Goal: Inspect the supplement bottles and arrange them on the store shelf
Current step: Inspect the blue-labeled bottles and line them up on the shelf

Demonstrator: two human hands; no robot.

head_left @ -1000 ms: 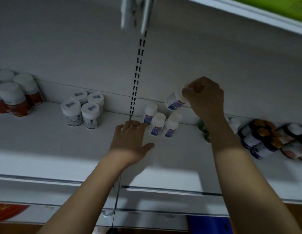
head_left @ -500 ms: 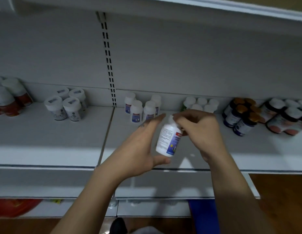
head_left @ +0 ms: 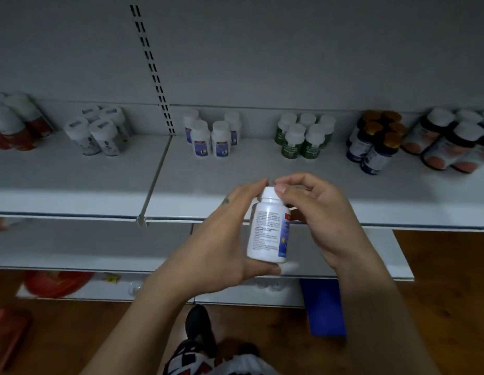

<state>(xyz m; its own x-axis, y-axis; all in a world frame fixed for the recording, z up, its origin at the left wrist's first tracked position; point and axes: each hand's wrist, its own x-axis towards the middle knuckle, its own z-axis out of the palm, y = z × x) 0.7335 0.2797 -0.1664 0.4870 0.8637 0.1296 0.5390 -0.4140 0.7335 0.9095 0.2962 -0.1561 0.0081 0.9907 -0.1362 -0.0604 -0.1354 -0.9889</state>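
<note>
One white bottle (head_left: 268, 234), capped, contents unseen | left hand (head_left: 221, 239) grips body | right hand (head_left: 316, 212) pinches cap (head_left: 269, 193)

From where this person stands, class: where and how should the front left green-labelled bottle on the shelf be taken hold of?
Take the green-labelled bottle by its white cap, coming from above and in front. It stands upright, with a twin close on its right and more behind, so its sides are crowded while the cap is free. Set the white bottle down first.
</note>
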